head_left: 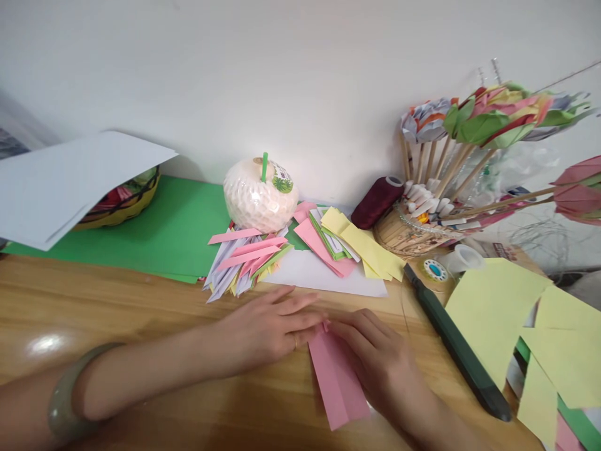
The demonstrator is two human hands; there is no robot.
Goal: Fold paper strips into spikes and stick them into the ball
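A: Risks, near to far?

B: Near end of the pink paper strip (335,382) looks unheld on the wood table (244,413). If nothing pins it, it could swivel and skew the fold (325,326) at the far end. That fold is small and half covered by fingertips, so a crooked pinch is easy to miss. Farther: dark green tool (457,344), right hand's 3 o'clock; a wide swing would knock it. Folded strip pile (248,260), left hand's 11 to 12; an outward reach might scatter it.

A: Hand state?

B: Right hand (378,351): thumb and index look pinched on the fold. Left hand (267,329): fingers spread, tips at the same fold, thumb hidden. Can't tell if it grips.

A: Strip vs hands?

B: Body at right hand's 8, left hand's 4. Fold at right's 10, left's 3.
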